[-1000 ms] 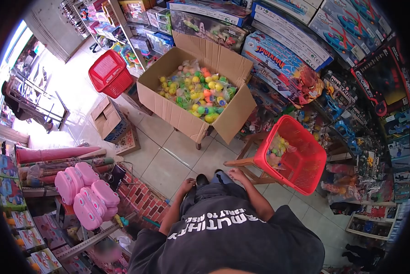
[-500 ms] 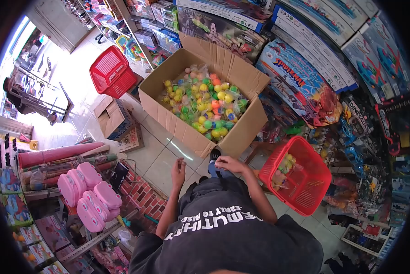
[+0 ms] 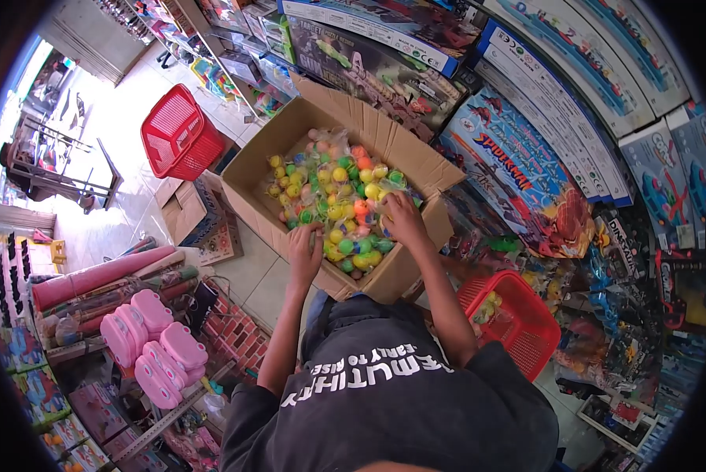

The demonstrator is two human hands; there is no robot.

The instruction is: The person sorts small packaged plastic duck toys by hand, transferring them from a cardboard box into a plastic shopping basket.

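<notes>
An open cardboard box (image 3: 252, 211) holds many bagged plastic balls (image 3: 341, 189) in yellow, green, orange and pink. At the box's near left edge is my left hand (image 3: 306, 244), its fingers bent over the rim beside the balls; what they hold, if anything, is hidden. My right hand (image 3: 404, 219) reaches over the near right part of the box, fingers curled down at the bagged balls. Whether a bag is between those fingers cannot be made out.
A red basket (image 3: 518, 326) with a few bagged balls stands at the right. Beyond the box's left side are another red basket (image 3: 182, 134) and a small carton (image 3: 182, 211). Boxed toys (image 3: 518, 161) line the right; pink cases (image 3: 160, 346) sit at lower left.
Both hands have moved forward from in front of my body to the box, the right one over the balls and the left one to the near rim. The view has shifted closer to the box.
</notes>
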